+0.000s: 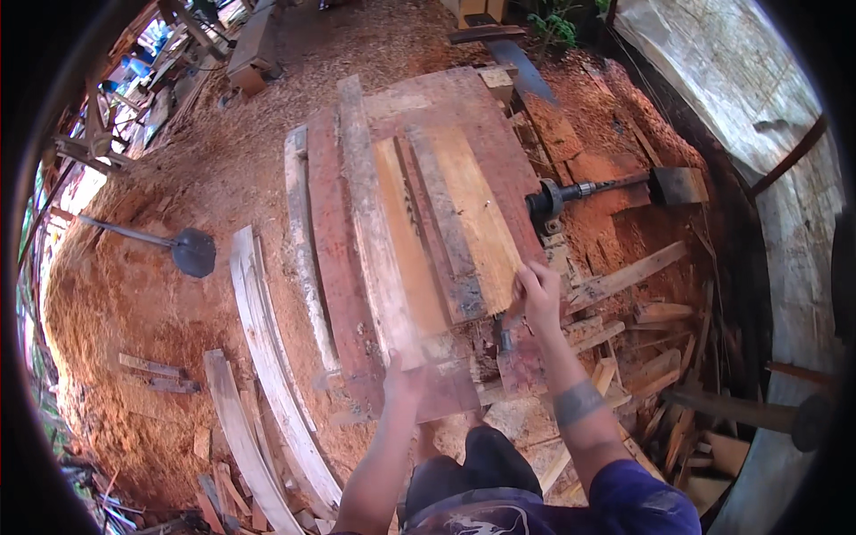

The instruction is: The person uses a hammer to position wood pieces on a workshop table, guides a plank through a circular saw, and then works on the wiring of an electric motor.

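A worn reddish work table [330,205] stands in front of me with several lengths of wood on it. Closed around the near right corner of a light yellow-brown board [468,196] is my right hand [539,292]. My left hand [404,385], smeared by motion, is at the near end of a long pale plank [367,205]; whether its fingers grip it cannot be made out. Between these lie an orange-brown board [406,236] and a dark, rough-faced strip [446,223].
Right of the table is a dark metal shaft with a round housing [546,201]. A shovel [192,251] lies on sawdust at left. Long pale slabs [267,330] lie near my left, and offcuts [660,312] pile up at right beside a pale sheet wall [731,80].
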Demonstrator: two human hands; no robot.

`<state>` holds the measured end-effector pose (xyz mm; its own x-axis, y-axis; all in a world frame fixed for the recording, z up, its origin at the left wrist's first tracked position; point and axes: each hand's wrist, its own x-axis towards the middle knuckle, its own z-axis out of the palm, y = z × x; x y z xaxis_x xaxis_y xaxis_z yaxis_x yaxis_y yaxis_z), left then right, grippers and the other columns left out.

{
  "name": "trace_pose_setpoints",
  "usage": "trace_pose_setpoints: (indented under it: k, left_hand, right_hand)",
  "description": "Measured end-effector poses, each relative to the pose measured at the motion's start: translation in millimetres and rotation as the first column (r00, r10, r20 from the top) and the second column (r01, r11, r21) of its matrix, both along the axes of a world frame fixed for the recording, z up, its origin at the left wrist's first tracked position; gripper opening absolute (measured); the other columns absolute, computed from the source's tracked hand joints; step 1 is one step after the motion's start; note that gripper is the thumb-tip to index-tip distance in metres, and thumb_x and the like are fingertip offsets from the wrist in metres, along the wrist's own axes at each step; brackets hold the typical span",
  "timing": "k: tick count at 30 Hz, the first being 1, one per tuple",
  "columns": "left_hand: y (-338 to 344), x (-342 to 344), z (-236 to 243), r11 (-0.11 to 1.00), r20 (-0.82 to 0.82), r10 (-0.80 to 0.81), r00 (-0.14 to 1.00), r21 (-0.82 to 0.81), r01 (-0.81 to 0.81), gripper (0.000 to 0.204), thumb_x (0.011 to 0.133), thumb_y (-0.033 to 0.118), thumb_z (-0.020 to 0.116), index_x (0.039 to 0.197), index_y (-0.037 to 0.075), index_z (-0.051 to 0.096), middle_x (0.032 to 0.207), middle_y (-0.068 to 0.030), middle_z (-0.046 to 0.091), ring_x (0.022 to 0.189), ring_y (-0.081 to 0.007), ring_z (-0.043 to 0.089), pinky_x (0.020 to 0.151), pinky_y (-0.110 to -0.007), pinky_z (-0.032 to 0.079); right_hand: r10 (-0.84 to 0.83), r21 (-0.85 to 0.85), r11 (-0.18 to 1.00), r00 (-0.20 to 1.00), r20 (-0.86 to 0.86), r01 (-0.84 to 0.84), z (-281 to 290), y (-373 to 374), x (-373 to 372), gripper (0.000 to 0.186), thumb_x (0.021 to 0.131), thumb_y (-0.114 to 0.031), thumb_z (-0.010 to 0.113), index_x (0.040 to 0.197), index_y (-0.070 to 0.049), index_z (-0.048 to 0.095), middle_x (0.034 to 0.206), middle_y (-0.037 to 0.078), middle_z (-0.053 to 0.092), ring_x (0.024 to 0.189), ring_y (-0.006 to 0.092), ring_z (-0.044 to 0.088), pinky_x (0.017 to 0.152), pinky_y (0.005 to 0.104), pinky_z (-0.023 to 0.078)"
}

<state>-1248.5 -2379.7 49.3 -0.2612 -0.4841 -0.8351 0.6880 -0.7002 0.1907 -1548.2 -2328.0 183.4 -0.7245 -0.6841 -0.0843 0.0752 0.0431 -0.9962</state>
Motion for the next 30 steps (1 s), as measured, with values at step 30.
trace_pose_setpoints:
  k: [30]
  left_hand:
    - [-26, 2, 71, 0.982, 0.29, -0.179, 0.94, -0.005, 0.189, 0.069, 0.098, 0.044, 0.06, 0.144, -0.001, 0.035, 0.146, -0.0291, 0.038, 0.138, -0.0437, 0.036, 0.118, -0.055, 0.029]
  right_hand:
    - [-0.116, -0.13, 0.983, 0.99, 0.08, 0.126, -14, 68, 26, 0.045, 0.094, -0.038, 0.049, 0.067, -0.003, 0.055, 0.066, 0.004, 0.054, 0.063, 0.0158, 0.051, 0.058, 0.0332, 0.04]
